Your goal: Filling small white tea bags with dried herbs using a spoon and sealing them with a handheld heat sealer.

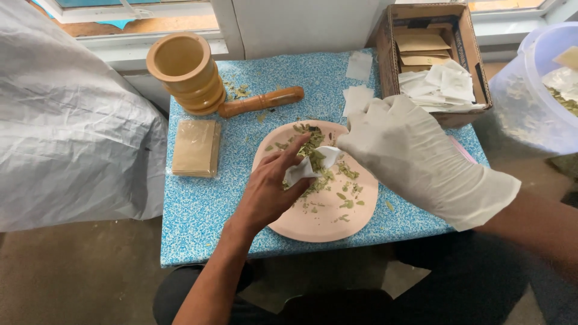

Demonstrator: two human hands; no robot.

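We pinch a small white sachet (310,165) between bare left hand (271,189) fingers and gloved right hand (400,150) fingers over the pink plate (319,225).

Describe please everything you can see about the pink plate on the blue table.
The pink plate is round, flat and matte, maybe plastic or ceramic. It lies level on the blue speckled table, near the front edge. Dried green leaf pieces are scattered over it. Above it, the bare left hand and the gloved right hand hold a small white pouch, hiding part of its surface.
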